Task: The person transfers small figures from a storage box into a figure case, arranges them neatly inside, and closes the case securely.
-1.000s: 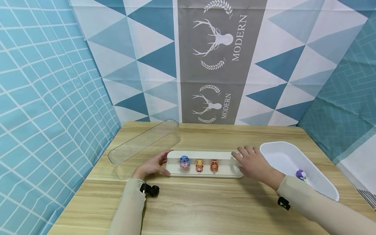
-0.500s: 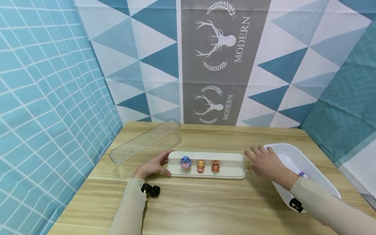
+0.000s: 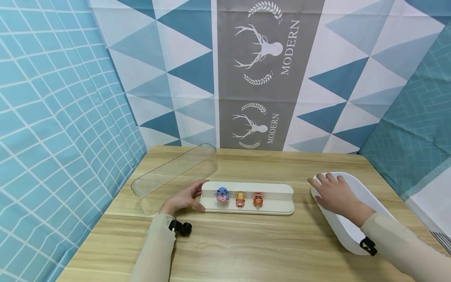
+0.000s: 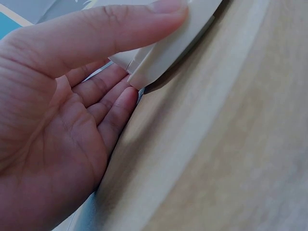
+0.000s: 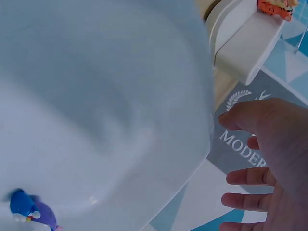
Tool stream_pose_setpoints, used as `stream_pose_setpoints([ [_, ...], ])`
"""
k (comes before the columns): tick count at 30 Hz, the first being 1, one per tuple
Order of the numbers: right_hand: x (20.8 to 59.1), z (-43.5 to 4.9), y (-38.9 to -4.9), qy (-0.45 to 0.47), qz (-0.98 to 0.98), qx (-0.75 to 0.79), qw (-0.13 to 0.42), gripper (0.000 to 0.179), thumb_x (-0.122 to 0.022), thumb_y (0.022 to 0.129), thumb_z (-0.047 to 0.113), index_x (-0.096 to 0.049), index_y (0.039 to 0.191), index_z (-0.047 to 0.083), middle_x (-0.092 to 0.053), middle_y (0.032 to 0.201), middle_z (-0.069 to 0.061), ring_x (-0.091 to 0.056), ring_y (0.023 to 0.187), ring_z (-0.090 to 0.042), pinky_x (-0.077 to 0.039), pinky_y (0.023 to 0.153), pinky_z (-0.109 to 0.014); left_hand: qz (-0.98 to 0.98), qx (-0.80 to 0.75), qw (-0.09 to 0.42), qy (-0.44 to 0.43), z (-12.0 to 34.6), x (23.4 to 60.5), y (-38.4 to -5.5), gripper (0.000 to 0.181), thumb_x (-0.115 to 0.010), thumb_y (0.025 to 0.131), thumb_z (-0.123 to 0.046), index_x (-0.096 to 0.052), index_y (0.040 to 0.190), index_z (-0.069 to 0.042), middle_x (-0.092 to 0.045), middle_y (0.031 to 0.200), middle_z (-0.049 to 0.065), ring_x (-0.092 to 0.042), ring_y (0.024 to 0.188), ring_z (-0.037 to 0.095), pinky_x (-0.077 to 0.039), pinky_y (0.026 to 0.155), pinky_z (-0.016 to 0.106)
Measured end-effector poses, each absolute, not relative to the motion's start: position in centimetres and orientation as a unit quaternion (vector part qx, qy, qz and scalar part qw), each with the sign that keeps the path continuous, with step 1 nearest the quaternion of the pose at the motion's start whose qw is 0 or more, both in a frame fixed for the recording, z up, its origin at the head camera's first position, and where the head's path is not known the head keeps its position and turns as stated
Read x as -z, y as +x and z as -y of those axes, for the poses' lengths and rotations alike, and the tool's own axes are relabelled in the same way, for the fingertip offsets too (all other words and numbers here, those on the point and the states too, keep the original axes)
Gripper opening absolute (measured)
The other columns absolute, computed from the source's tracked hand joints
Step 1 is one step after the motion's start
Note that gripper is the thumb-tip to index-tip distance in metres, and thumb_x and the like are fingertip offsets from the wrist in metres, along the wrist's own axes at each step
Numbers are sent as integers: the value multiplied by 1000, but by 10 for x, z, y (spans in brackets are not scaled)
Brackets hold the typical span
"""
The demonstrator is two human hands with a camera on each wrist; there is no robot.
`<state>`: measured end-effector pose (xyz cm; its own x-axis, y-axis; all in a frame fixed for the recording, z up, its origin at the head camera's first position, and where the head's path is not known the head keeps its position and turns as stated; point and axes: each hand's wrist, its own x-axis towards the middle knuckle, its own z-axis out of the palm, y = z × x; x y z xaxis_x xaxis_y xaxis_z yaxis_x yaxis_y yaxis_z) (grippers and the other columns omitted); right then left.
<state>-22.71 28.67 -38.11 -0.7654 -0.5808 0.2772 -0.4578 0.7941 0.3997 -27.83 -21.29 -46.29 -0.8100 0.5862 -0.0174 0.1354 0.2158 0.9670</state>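
My left hand [image 3: 183, 199] grips the left end of a white stepped display stand [image 3: 276, 205], thumb on its front edge and fingers behind it. On the stand, a blue figurine [image 3: 222, 194], a yellow one [image 3: 240, 199] and an orange tiger figurine [image 3: 258, 199] sit in a row. My right hand [image 3: 334, 196] is over the left side of a white plastic bin [image 3: 364, 192], fingers spread with nothing held. In the right wrist view a small purple figurine [image 5: 44, 211] with a blue head lies in the bin; my right arm hides it in the head view.
A clear plastic cover [image 3: 176, 168] lies slanted at the back left, behind my left hand. Wood-grain table [image 3: 246, 246] stretches in front of the stand. Patterned cloth [image 3: 190, 70] hangs behind the table and at both sides.
My right hand has left the stand's right end and moved right, over the bin. The purple figurine has gone out of sight behind my right arm in the head view. My left hand stays put.
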Motion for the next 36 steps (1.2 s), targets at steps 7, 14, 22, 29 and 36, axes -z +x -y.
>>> stream_pose_setpoints([
  [7, 381, -299, -226, 263, 934, 152, 189, 54, -85, 76, 30, -62, 118, 6, -61, 103, -20, -60, 92, -42, -51, 66, -58, -761, -572, 192, 239, 213, 463, -280, 103, -79, 74, 13, -18, 156, 3, -30, 154, 27, -32, 141, 43, -31, 115, 45],
  [14, 381, -313, -223, 236, 948, 139, 164, 49, -78, 83, 33, -63, 120, 5, -60, 105, -22, -59, 95, -44, -50, 71, -63, -757, -575, 192, 242, 213, 462, -278, 103, -79, 73, 14, -17, 155, 5, -31, 154, 28, -32, 140, 44, -29, 115, 49],
  [22, 380, -331, -224, 205, 964, 133, 109, 50, -80, 81, 31, -62, 119, 2, -60, 101, -23, -58, 91, -44, -50, 67, -62, -760, -574, 195, 235, 215, 462, -280, 105, -80, 73, 13, -16, 156, 4, -30, 155, 27, -31, 141, 44, -31, 115, 45],
  [29, 377, -340, -228, 171, 975, 133, 49, 48, -77, 83, 30, -61, 118, 0, -61, 105, -27, -58, 93, -48, -49, 73, -66, -756, -580, 194, 236, 217, 463, -281, 105, -80, 71, 14, -17, 155, 6, -36, 150, 30, -35, 138, 44, -38, 111, 44],
  [36, 375, -351, -232, 132, 984, 117, -10, 46, -75, 85, 28, -59, 115, -3, -60, 100, -28, -57, 87, -47, -48, 70, -67, -759, -576, 191, 235, 217, 464, -281, 106, -81, 71, 12, -18, 155, 5, -35, 151, 29, -34, 139, 44, -37, 112, 40],
])
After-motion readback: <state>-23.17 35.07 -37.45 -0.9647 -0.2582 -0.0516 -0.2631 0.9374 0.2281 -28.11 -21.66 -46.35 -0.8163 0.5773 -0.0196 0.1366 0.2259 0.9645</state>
